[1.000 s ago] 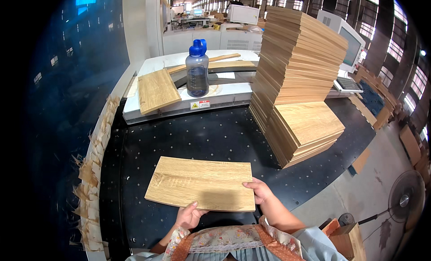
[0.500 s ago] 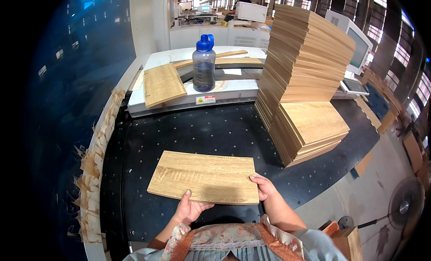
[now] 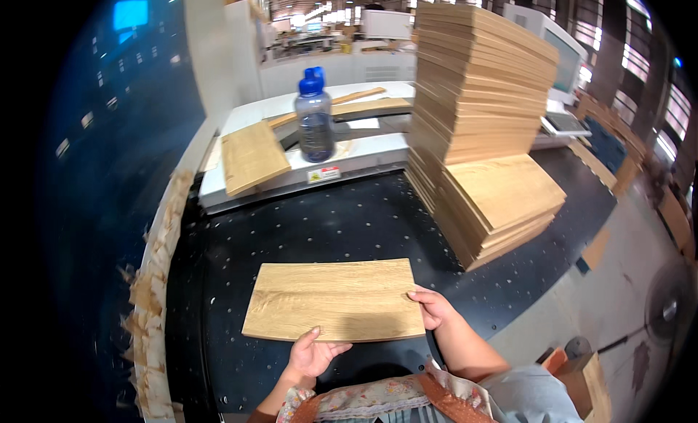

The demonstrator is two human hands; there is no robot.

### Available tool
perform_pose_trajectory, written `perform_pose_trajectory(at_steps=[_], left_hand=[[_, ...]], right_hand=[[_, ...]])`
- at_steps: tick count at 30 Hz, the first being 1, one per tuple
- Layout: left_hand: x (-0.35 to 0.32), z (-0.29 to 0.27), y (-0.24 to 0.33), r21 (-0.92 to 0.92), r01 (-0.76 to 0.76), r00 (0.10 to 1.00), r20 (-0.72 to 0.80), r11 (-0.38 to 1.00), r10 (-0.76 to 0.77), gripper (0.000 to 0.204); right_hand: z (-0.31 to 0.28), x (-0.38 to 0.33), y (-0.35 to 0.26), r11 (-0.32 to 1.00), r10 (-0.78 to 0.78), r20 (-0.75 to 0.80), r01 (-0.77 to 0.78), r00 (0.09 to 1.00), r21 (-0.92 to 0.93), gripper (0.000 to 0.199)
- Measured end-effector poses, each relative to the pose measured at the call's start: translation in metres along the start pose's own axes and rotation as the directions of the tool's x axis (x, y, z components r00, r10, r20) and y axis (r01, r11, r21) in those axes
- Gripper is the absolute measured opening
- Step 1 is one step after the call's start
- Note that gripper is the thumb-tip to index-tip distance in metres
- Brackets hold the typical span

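Observation:
A light wood-grain board (image 3: 331,296) is held flat above the black table, close in front of me. My left hand (image 3: 314,355) supports its near edge from below, with the thumb on top and the fingers under it. At the board's right end, my right hand (image 3: 433,306) grips the edge, thumb on the upper face. Both hands are closed on this one board. To the right stands a tall stack of similar boards (image 3: 483,88), with a lower pile (image 3: 505,190) against its near side.
The black table (image 3: 327,219) is dotted with small studs. On the white ledge behind it are a blue-capped water bottle (image 3: 315,121), a loose board (image 3: 253,157) and narrow strips. Ragged tape (image 3: 156,306) lines the left panel. A monitor and keyboard (image 3: 566,123) stand beyond the stack; a fan (image 3: 665,310) is at right.
The board has turned slightly and its far edge now lies more level. Both hands keep their grip on it. My view has shifted a little, so the surroundings sit differently.

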State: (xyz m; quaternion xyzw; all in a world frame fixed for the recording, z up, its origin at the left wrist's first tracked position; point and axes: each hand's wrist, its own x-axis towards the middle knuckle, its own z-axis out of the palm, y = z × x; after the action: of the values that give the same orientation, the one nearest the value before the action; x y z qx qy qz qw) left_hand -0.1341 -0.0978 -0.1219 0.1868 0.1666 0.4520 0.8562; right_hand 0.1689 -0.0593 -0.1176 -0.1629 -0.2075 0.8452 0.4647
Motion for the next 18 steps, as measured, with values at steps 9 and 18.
perform_pose_trajectory(at_steps=[9, 18], left_hand=[[0.000, -0.005, 0.002, 0.001, 0.004, 1.000, -0.013, 1.000, -0.004, 0.052], [0.000, -0.015, -0.004, 0.056, -0.009, 0.999, -0.043, 0.998, 0.012, 0.065]], right_hand=[[-0.013, 0.010, 0.003, 1.000, 0.000, 0.028, 0.000, 1.000, 0.007, 0.056], [-0.009, 0.010, 0.005, 0.999, -0.026, 0.151, 0.031, 0.988, -0.026, 0.062]])
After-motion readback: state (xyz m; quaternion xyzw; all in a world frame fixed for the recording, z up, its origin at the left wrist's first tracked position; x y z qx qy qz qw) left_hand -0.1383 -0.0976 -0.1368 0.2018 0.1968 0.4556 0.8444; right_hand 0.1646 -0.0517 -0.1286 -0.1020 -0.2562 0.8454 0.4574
